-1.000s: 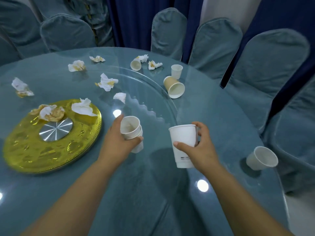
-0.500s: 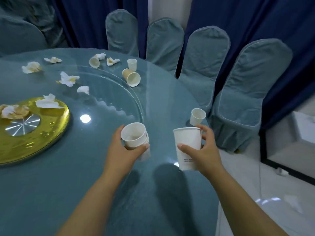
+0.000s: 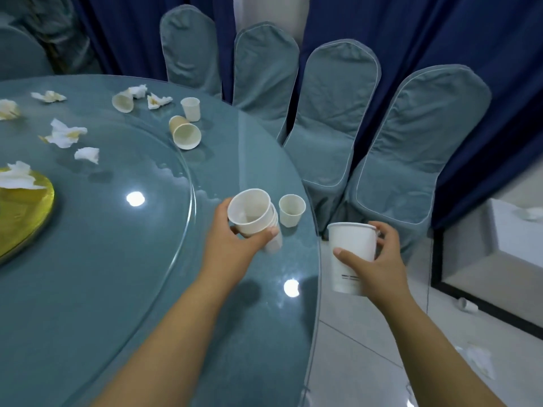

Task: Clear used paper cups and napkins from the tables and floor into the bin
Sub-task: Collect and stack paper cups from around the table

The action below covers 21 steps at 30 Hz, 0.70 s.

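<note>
Left hand [image 3: 232, 242] curls round a stack of cups [image 3: 251, 212] over the table [image 3: 88, 289]; 1 small cup [image 3: 291, 211] stands at its 3 o'clock. Right hand [image 3: 380, 259] grips a tall cup [image 3: 349, 254] beyond the table's edge.

The only view sits on the person's head and faces forward and steeply down across the near right edge of the round table [image 3: 102, 289], so both forearms enter from the bottom of the frame. Nearest the lens, around mid-frame, are the left hand [image 3: 232, 245] gripping a stack of cups [image 3: 249, 212] and the right hand [image 3: 379, 259] holding a tall cup [image 3: 351, 254]. The wide angle reaches out to the covered chairs [image 3: 332, 113] and blue curtain [image 3: 440, 30] along the top and the tiled floor [image 3: 352, 362] at lower right.
</note>
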### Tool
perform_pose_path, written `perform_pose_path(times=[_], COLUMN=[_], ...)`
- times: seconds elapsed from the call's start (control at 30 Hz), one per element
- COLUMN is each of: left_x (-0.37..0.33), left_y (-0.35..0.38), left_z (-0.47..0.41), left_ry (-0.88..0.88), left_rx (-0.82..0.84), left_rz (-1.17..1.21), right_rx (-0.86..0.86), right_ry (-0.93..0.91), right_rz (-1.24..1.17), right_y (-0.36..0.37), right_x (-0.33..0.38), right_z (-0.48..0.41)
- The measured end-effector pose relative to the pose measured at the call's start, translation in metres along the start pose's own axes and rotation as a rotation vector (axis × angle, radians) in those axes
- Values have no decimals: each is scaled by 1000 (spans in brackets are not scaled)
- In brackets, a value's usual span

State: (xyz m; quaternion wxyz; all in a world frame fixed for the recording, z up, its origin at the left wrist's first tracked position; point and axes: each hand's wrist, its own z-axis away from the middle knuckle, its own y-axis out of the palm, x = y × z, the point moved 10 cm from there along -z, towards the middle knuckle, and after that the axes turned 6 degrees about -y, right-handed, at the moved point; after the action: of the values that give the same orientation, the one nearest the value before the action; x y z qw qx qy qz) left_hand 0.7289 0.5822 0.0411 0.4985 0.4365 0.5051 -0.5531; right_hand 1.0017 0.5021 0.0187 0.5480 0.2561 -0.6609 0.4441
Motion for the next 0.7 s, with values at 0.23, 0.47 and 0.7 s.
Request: perform_pose_path(times=[0.23, 0.47, 0.7], left_x=[-8, 22, 78], left_y=[73, 103, 133], left_z=[-57, -100, -124], left_ry=[41, -19, -95], left_rx=[-93, -126, -1], left_rz=[-37, -94, -253], right_rx=[85, 149, 189], right_ry=[17, 43, 37], right_rz=[93, 205, 260], right_y=[-38, -39, -31], right_x=[-24, -56, -62], right_z=[-77, -111, -125])
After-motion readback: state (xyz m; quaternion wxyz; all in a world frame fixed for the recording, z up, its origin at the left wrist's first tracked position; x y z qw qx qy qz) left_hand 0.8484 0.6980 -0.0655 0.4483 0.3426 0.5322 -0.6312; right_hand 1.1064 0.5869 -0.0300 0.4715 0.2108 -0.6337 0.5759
